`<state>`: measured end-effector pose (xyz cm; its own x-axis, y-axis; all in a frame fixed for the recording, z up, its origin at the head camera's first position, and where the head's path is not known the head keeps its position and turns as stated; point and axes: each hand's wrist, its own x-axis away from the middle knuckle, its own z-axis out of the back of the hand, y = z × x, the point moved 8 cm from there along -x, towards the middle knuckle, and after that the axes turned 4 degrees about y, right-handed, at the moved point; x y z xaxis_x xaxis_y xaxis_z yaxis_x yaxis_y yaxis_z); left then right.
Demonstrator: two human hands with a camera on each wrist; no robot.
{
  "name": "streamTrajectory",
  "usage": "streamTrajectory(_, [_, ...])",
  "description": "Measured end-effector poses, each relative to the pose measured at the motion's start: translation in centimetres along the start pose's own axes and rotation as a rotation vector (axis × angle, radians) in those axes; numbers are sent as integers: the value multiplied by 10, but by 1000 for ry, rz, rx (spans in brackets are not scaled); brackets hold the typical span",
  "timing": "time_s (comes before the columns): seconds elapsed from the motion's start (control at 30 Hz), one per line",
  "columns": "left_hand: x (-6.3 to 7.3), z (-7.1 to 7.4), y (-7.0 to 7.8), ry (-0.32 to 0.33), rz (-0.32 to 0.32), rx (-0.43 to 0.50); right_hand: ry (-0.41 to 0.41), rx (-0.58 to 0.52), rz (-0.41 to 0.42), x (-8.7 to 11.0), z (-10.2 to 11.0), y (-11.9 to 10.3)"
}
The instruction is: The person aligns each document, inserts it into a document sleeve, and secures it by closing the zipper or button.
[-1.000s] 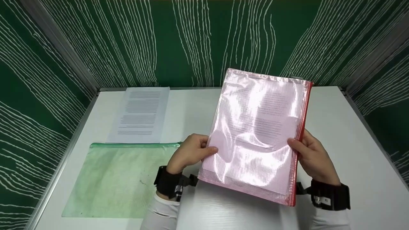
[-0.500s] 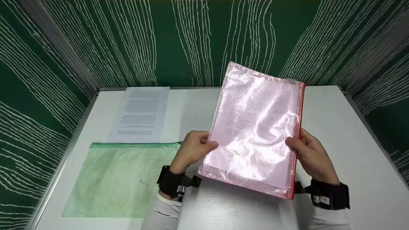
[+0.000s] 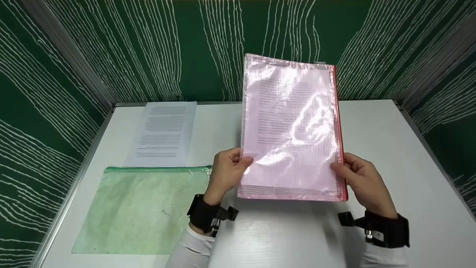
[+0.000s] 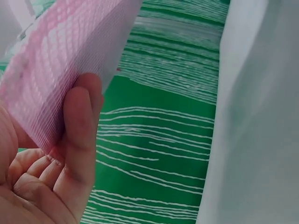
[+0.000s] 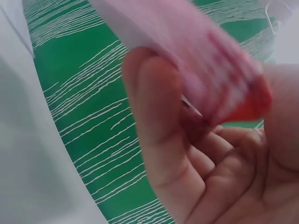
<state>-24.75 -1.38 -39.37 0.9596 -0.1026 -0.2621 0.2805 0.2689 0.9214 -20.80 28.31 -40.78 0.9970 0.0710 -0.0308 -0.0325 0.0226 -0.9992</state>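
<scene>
A pink mesh zip pouch with a red edge along its right side is held up above the table. Through its glossy face a printed sheet shows. My left hand pinches the pouch's left edge low down, thumb in front and fingers behind. On the opposite edge my right hand grips in the same way, at the red strip. The left wrist view has the pouch between thumb and curled fingers. In the right wrist view the red-edged corner lies within the right hand, somewhat blurred.
A green mesh zip pouch lies flat at the table's left front. Behind it a printed paper sheet reaches toward the far edge. The white table is bounded by green walls with white lines.
Both hands have raised and straightened the pink pouch; its top has moved up and to the left, and its lower edge is now nearly level. The green pouch and paper have not moved.
</scene>
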Motion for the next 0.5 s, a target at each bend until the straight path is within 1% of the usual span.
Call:
streamTrajectory(0.13, [1,-1,-1,38,-22,-16,99,106,-29,0,2,-1])
streamTrajectory(0.27, [1,-2,0,72,-30,-21,166,208,-40,1,4,-3])
streamTrajectory(0.4, [1,-5,4,118,-53,-52,220,254,-25,1,7,-5])
streamTrajectory(0.5, [1,-9,5,135,-66,-56,277,282,-24,1,10,-4])
